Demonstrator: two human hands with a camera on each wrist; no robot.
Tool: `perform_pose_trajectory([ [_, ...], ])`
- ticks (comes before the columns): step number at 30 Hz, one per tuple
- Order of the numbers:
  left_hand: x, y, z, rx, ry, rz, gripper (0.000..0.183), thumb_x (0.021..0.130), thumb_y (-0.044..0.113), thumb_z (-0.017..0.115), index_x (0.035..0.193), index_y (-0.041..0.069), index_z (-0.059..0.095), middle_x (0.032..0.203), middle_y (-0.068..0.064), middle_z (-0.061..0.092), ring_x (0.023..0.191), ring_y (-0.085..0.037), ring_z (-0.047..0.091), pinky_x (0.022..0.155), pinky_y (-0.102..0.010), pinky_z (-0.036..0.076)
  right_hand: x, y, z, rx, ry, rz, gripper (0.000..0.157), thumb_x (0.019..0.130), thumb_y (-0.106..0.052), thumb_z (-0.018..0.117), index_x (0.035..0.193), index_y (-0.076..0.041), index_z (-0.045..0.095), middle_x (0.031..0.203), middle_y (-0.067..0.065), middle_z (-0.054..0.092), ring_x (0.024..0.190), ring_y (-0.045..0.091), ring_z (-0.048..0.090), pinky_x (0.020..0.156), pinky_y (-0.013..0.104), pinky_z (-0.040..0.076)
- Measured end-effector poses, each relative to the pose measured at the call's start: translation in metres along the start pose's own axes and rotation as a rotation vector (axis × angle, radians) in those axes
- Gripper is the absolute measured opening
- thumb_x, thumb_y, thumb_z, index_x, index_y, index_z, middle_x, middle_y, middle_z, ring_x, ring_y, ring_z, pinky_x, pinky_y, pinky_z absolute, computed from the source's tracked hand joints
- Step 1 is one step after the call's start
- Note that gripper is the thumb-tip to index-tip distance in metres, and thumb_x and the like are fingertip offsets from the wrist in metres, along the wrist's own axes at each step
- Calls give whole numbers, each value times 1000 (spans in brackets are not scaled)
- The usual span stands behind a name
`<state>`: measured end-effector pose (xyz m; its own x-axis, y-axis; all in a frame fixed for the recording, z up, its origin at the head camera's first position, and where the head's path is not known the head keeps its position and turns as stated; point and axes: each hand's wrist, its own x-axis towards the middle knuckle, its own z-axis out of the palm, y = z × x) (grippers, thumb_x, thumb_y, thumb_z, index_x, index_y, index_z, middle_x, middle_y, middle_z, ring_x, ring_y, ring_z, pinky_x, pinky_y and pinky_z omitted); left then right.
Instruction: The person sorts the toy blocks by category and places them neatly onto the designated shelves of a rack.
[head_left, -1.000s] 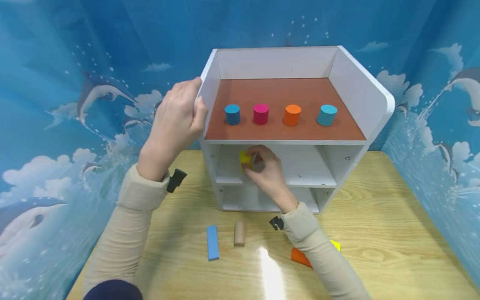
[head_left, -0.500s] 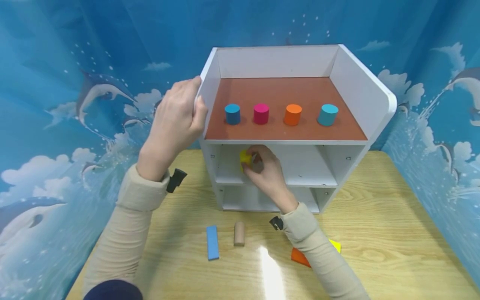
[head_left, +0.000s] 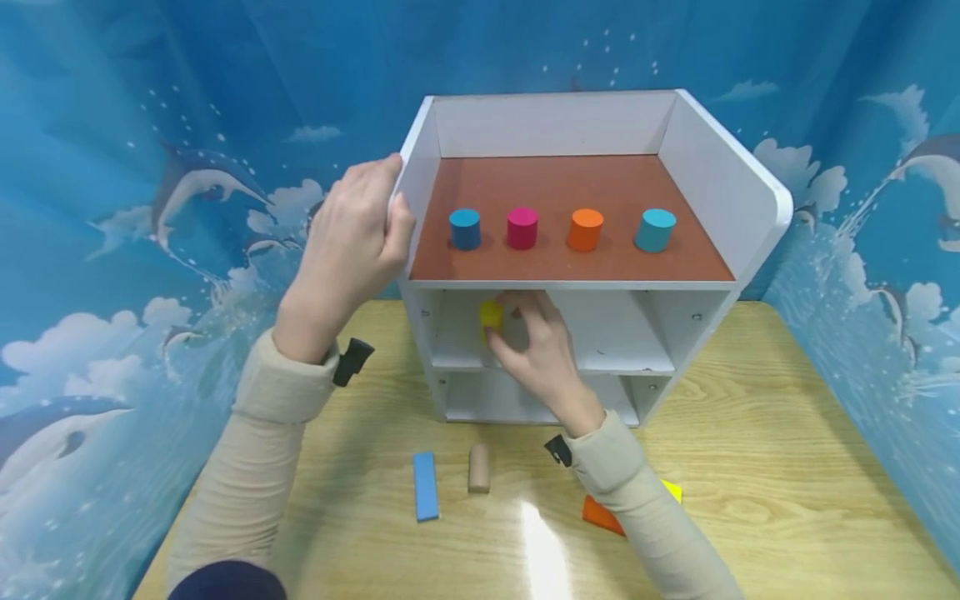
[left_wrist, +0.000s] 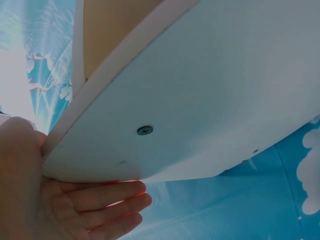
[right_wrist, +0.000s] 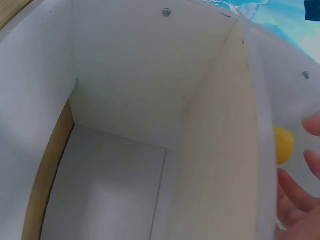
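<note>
1. Two hands at work that I can see, and one white shelf unit [head_left: 750, 204] between them, with a brown top deck and two open compartments below
2. One yellow cylinder [head_left: 491, 314] stands in the upper compartment, toward its left side
3. The right hand [head_left: 546, 357] reaches into that same compartment, thumb and fingers parted fairly wide; the yellow cylinder sits just left of its fingertips, and the right wrist's view shows a small gap between them, so I'd say it isn't held
4. The left hand [head_left: 348, 221] holds the left side panel of the shelf unit near its upper front corner, thumb at the front edge and fingers over the other edge; it is well apart from the yellow cylinder, up and to its left
5. Four cylinders stand upright in a row on the brown deck, one of each: a blue cylinder [head_left: 465, 229], a magenta cylinder [head_left: 522, 229], an orange cylinder [head_left: 585, 230] and a turquoise cylinder [head_left: 655, 230]
6. Four pieces I can count on the wooden table [head_left: 780, 467]: one flat blue block [head_left: 425, 487], one tan rounded block [head_left: 478, 468] beside it, and one orange block [head_left: 602, 515] and one yellow block [head_left: 672, 490], both partly hidden by the right sleeve [head_left: 648, 508]
</note>
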<state>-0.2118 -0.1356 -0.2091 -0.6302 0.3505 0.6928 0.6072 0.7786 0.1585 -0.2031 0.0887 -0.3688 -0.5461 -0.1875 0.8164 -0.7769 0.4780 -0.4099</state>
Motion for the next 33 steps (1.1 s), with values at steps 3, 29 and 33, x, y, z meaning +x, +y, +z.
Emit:
perform_pose_trajectory([
  [3,0,0,0,-3,-1,-3,50,102,20,36,143,-6,47,140,-25,53,131,-36,48,109,-52,39,0,-4,-2,-9,37,-50,31,80,-10,74,106,2,61,104,16,61,85,32,59,74,39,51],
  [29,2,1,-1,-5,-10,-8,50,103,20,35,144,-6,47,141,-24,52,132,-35,47,110,-51,37,-16,-25,-21,162,-205,-300,24,79,5,69,102,-3,67,104,10,62,90,20,62,79,28,55],
  [33,1,1,-2,-3,-16,-15,50,103,21,35,144,-5,46,141,-24,52,133,-35,47,110,-52,38,-20,-26,-21,125,-307,-336,26,80,3,69,104,-6,68,107,9,63,93,19,63,80,31,55],
])
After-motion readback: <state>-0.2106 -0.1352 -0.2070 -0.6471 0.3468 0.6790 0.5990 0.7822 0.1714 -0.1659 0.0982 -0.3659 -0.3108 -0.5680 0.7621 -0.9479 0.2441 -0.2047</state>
